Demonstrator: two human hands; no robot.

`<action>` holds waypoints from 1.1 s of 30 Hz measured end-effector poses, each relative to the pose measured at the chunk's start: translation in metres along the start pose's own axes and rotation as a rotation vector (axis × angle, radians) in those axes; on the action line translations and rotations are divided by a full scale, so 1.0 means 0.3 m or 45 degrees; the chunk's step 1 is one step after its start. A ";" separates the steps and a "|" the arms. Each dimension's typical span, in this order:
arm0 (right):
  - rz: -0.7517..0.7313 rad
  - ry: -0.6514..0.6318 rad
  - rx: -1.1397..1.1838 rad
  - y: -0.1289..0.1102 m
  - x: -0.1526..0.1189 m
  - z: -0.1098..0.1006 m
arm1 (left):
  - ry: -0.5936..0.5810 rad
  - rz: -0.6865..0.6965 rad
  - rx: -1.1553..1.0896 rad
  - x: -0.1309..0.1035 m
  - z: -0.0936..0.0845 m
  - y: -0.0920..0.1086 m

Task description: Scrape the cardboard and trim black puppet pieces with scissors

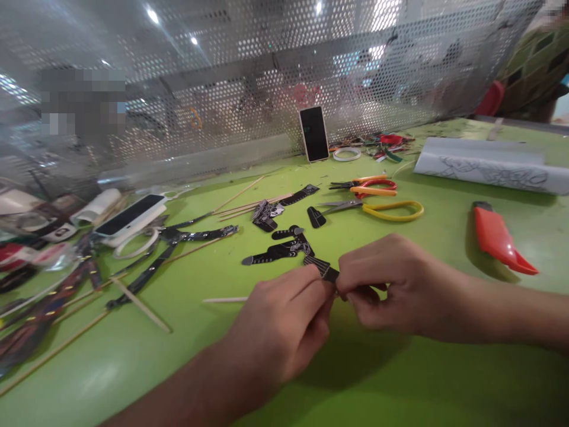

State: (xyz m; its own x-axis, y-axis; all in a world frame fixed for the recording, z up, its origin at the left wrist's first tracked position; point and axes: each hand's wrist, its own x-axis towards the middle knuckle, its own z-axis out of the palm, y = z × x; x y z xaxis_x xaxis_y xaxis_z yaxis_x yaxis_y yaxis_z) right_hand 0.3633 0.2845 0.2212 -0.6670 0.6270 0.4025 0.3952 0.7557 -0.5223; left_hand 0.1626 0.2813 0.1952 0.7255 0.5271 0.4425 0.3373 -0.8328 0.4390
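Near the middle of the green table, my left hand [288,323] and my right hand [391,284] meet with fingertips pinched close together. Both are closed on one end of a black cut-out figure [288,249] with white line markings; its far parts lie spread on the table beyond my fingers. What is between the fingertips is mostly hidden. Beyond the figure lie a cut-out piece with a patterned head [267,214] and a small black piece [316,217]. A pale stick [224,300] shows left of my left hand.
Yellow-handled scissors [393,210] and orange-handled pliers [376,187] lie beyond my hands. A red cutter [498,237] and rolled paper [484,166] are right. Sticks, tape and a white device [131,219] crowd the left. A phone [315,134] leans on the perforated screen.
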 end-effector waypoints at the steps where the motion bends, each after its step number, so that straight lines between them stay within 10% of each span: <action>1: 0.016 -0.007 -0.012 0.000 -0.001 0.002 | 0.000 0.009 0.035 -0.001 0.002 0.000; 18: 0.527 -0.189 0.478 0.004 0.011 -0.011 | -0.028 0.000 -0.052 0.002 -0.006 -0.002; 33: 0.392 -0.127 0.522 0.004 0.002 -0.012 | 0.011 -0.018 -0.129 -0.008 -0.004 -0.002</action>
State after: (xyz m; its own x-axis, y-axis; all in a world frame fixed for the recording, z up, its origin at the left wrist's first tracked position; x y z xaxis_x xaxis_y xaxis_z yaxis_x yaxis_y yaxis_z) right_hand 0.3657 0.2864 0.2233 -0.6235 0.7725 0.1207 0.3162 0.3903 -0.8647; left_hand 0.1600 0.2809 0.1948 0.7160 0.5405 0.4419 0.2849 -0.8041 0.5217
